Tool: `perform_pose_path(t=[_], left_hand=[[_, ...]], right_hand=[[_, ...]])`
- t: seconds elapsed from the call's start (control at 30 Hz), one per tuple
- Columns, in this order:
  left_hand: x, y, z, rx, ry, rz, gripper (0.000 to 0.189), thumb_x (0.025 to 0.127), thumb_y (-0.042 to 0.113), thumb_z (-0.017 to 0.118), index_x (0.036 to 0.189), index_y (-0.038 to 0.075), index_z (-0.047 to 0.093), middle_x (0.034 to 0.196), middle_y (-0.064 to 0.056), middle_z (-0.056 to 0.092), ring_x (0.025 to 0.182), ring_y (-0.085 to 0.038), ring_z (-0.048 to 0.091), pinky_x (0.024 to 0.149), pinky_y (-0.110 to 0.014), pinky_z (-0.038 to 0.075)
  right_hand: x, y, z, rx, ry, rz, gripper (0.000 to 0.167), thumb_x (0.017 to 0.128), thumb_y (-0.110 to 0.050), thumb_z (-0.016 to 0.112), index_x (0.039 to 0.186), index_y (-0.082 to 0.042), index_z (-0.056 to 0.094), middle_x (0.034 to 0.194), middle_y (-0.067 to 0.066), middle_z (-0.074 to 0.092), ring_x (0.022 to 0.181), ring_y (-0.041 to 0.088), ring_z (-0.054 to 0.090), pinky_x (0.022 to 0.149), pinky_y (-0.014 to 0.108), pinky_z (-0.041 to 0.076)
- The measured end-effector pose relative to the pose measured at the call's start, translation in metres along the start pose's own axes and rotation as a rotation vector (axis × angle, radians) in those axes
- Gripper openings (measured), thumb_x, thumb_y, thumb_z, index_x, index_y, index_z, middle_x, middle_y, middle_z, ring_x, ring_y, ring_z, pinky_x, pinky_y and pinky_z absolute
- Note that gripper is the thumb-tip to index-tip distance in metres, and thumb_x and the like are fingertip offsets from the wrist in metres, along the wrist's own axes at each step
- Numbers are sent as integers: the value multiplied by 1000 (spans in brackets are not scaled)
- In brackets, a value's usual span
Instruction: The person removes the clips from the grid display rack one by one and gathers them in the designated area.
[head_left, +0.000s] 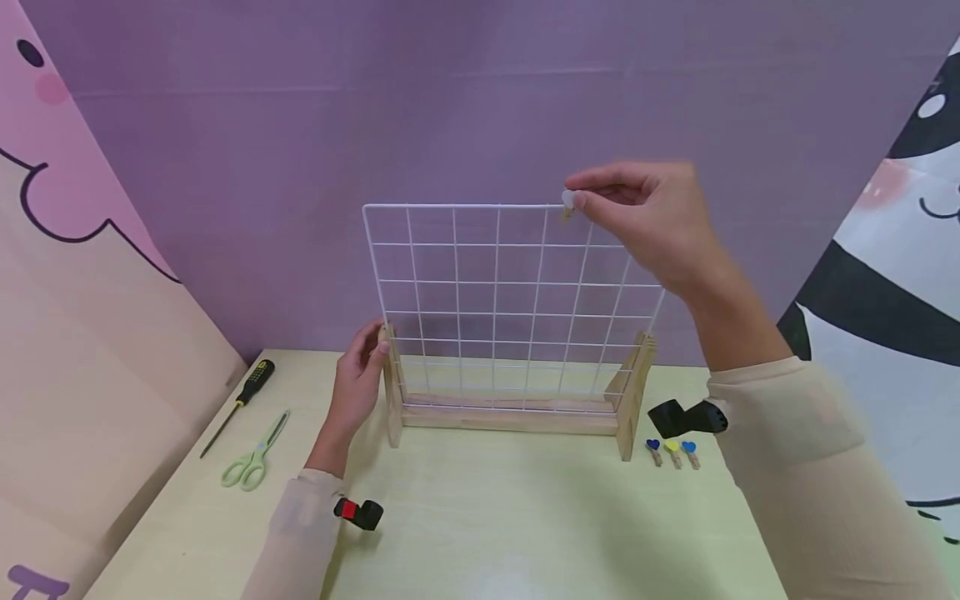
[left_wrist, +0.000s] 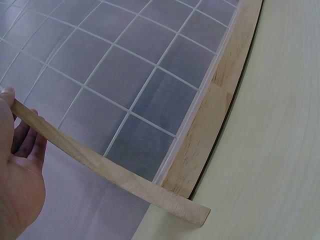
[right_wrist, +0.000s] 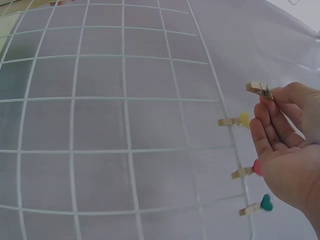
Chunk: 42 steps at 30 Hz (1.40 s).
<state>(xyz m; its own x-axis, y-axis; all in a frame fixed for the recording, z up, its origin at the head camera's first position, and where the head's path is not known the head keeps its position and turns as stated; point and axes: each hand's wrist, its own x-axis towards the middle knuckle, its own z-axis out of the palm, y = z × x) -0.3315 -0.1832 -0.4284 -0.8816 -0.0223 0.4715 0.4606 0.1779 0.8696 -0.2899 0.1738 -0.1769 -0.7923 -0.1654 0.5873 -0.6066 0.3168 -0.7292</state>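
Note:
A white wire grid (head_left: pixel 457 282) stands upright in a wooden stand (head_left: pixel 510 421). My left hand (head_left: pixel 358 379) grips the stand's left upright, thumb on one side and fingers behind in the left wrist view. At the grid's top wire, my right hand (head_left: pixel 648 212) pinches a small wooden clothespin (right_wrist: pixel 258 89) with a pale heart (head_left: pixel 568 198) between thumb and fingertips. Beside it in the right wrist view, clothespins with a yellow heart (right_wrist: pixel 244 120), a pink heart (right_wrist: pixel 257 167) and a teal heart (right_wrist: pixel 266 202) sit on that wire; the hand hides them from the head view.
Three clothespins with a dark blue heart (head_left: pixel 653 445), a yellow heart (head_left: pixel 672 447) and a blue heart (head_left: pixel 689 447) lie right of the stand. Green scissors (head_left: pixel 257 457) and a screwdriver (head_left: pixel 247 392) lie at the table's left. Behind the grid hangs a purple backdrop (head_left: pixel 450 125).

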Motion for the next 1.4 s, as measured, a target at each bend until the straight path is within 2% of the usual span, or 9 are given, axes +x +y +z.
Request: perform_pose_path(t=[0.27,0.53,0.8,0.9,1.17,1.4], left_hand=[[-2,-2,-2,-3,-11,10,45,109,17,51,151,2,46,143,-23,58,122,-5,56,99,-8,46],[-3,1,-3,-2,-15,-1,44,110,17,51,152,7,45,145,-19,57,125,-10,55,100,-8,45],[-2,0,-5,-5,-11,-5,44,109,17,51,152,6,46,144,-20,57,123,-11,55,99,-8,46],[-1,0,-5,-3,-7,-3,43,109,16,51,151,6,46,144,-19,58,123,-12,55,99,-8,46],[-2,-1,-4,-14,-12,3,43,109,15,51,151,4,46,145,-24,56,130,-25,54,100,-7,45],[-1,0,-2,-13,-7,14,42,109,14,51,150,5,47,144,-22,57,124,-13,56,99,-9,46]], right_hand=[[-19,18,-3,-25,0,27,22,96,-15,74,116,-5,78,100,-13,77,94,9,72,85,12,56],[-41,35,-10,-94,-1,56,25,98,-20,71,119,-7,77,104,-16,75,96,8,69,83,12,56],[-63,57,-18,-146,-2,100,26,99,-22,70,121,-8,76,102,-22,74,96,7,69,82,10,55],[-71,67,-19,-151,6,109,27,100,-22,70,123,-9,76,104,-23,74,97,6,68,83,10,55],[-96,97,-23,-163,4,148,27,101,-22,69,123,-8,75,105,-23,73,100,4,65,83,10,53],[-120,122,-28,-152,-28,191,31,102,-22,66,127,-4,72,108,-23,71,102,1,64,85,7,52]])
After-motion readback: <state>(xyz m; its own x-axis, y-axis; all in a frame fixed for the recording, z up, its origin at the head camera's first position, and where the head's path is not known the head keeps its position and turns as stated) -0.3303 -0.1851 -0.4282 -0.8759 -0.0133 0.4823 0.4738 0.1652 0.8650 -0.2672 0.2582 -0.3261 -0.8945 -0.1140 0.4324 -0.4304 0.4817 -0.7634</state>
